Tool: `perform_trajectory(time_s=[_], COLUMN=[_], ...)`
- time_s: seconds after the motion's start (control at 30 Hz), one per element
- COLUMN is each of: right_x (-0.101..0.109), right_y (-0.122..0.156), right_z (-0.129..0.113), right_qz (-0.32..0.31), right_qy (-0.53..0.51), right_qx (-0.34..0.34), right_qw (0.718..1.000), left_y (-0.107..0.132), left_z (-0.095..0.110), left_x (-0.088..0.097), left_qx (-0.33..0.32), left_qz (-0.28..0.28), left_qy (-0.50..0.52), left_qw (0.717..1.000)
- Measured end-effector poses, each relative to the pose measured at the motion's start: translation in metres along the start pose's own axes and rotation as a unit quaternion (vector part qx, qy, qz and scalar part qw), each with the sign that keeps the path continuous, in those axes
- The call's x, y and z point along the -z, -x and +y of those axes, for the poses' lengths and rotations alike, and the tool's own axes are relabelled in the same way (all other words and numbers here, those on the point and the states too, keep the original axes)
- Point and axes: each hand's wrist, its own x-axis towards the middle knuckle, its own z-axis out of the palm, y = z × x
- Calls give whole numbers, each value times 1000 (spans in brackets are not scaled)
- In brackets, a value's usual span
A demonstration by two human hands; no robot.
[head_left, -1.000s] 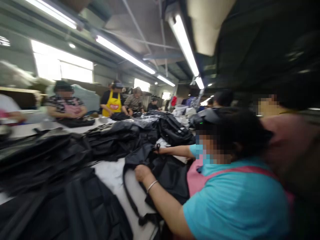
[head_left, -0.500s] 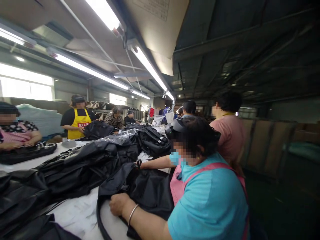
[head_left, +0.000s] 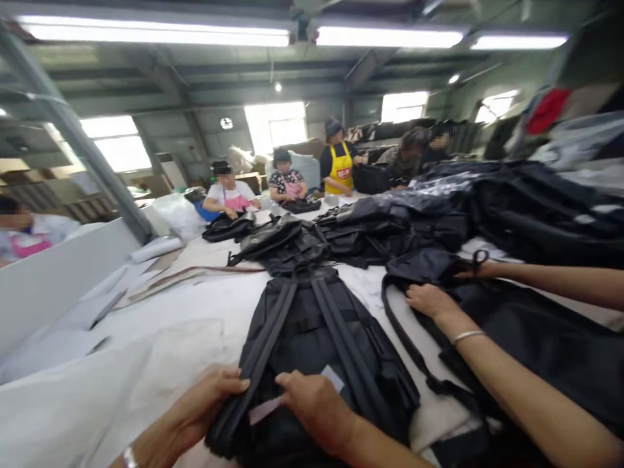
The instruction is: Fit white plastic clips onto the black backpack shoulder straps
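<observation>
A black backpack lies in front of me with its two shoulder straps facing up. My left hand is closed on its lower left side, thumb pressed by the strap. Over the lower middle of the pack, my right hand is closed, with a narrow pale pink strip showing beside its fingers; blur hides what the strip is. Behind that hand, a small white tag sits on the pack.
At my right, a co-worker's hands handle another black bag. A heap of black bags spans the table's middle. Plastic sheeting covers the near left, and brown strips lie beyond. Several people sit or stand across the table.
My view has swung left and down from the neighbouring co-worker. Both my hands and the backpack under them are now in sight; the co-worker's arms appear at the right edge.
</observation>
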Motion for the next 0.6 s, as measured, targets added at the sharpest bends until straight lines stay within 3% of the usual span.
perform_trajectory(time_s=[0.1, 0.23, 0.37, 0.5, 0.6], right_x=[15, 34, 27, 20, 13], right_y=[5, -1, -11, -19, -24], right_z=[-1, 4, 5, 2, -8], right_qz=[74, 23, -31, -26, -15], right_qy=[26, -86, -134, -176, -270], right_qx=[-70, -166, -216, -243, -265], right_qw=[994, 982, 967, 954, 926], left_y=[9, 3, 7, 9, 6], left_z=[-1, 8, 11, 13, 11], left_x=[2, -10, -10, -8, -8], left_qx=[10, 4, 8, 11, 13], left_qz=[25, 24, 36, 35, 46], left_qy=[11, 8, -8, -27, -39], left_qw=[1000, 1000, 999, 999, 998])
